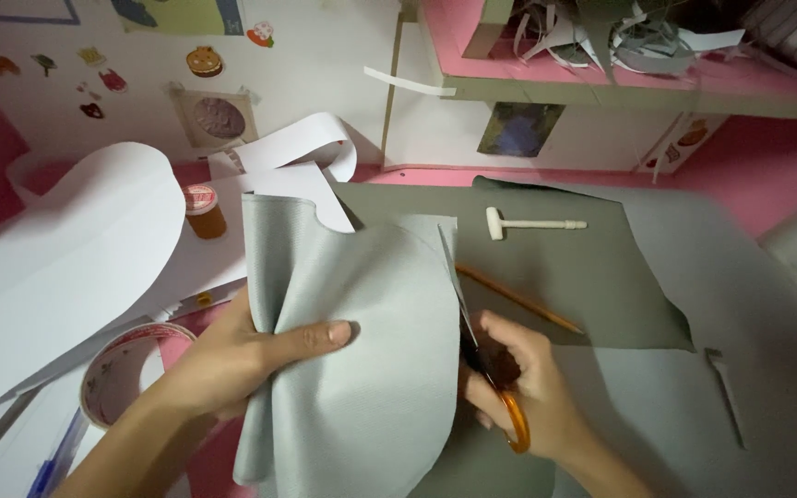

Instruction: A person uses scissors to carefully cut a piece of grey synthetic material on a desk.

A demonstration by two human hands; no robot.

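Orange-handled scissors [486, 360] cut a curved grey fabric sheet [362, 341].
Left hand [232, 355] fingers pinch the fabric; right hand [528, 392] fingers grip the scissors; a wooden pencil [518, 299] lies just beyond, a tape roll [126, 369] near the table's left edge.

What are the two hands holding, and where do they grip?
Left hand pinches the grey sheet at its gathered left edge; right hand grips the scissors by their orange handles.

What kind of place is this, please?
Probably a home craft desk. The left hand holds grey fabric, the right hand works scissors, and a tape roll and paper patterns lie nearby.
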